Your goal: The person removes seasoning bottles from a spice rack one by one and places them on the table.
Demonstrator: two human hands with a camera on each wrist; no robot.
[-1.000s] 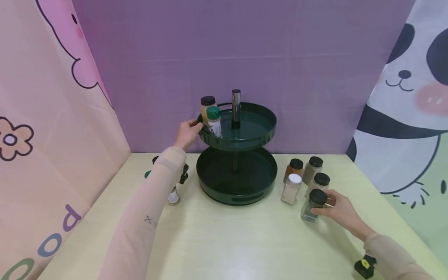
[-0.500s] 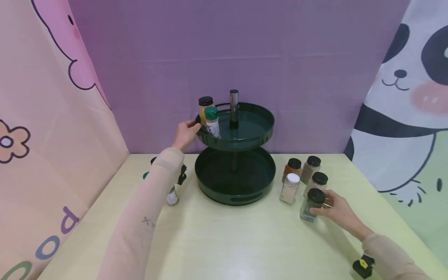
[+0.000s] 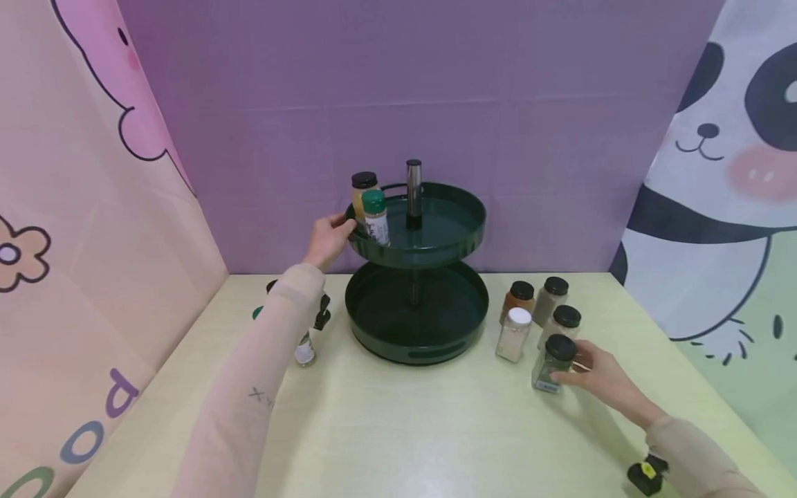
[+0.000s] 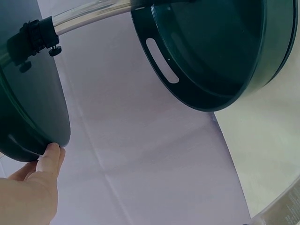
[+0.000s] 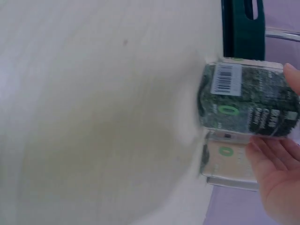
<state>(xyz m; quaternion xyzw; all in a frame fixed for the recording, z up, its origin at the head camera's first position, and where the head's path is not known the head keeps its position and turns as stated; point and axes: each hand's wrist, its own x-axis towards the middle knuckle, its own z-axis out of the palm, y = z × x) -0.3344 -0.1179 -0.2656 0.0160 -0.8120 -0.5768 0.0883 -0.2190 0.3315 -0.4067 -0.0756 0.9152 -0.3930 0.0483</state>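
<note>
At the upper tray [image 3: 442, 254] of a dark green two-tier spice rack, my left hand [image 3: 328, 241] grips the left rim. The left wrist view shows fingers [image 4: 48, 159] on that rim's underside. A yellow jar with a black lid [image 3: 364, 196] and a green-capped spice bottle [image 3: 376, 220] stand in this tray beside my hand. My right hand [image 3: 602, 379] holds a square jar of green herbs [image 3: 546, 372] with a black lid, thumb and fingers on opposite sides. The herb jar's label and barcode show in the right wrist view, with a pale jar [image 5: 228, 161] just past it.
Close to the herb jar stand a white-capped jar [image 3: 513, 339], an orange-brown jar [image 3: 518, 301] and further black-lidded jars [image 3: 551, 299]. The lower tray [image 3: 417, 351] sits on the table. My left forearm partly hides bottles [image 3: 305, 353] at the left. A purple backdrop [image 3: 299, 138] rises behind.
The head view has drifted slightly, shifting everything a little to the left. Both hands keep their hold on the tray rim and the herb jar.
</note>
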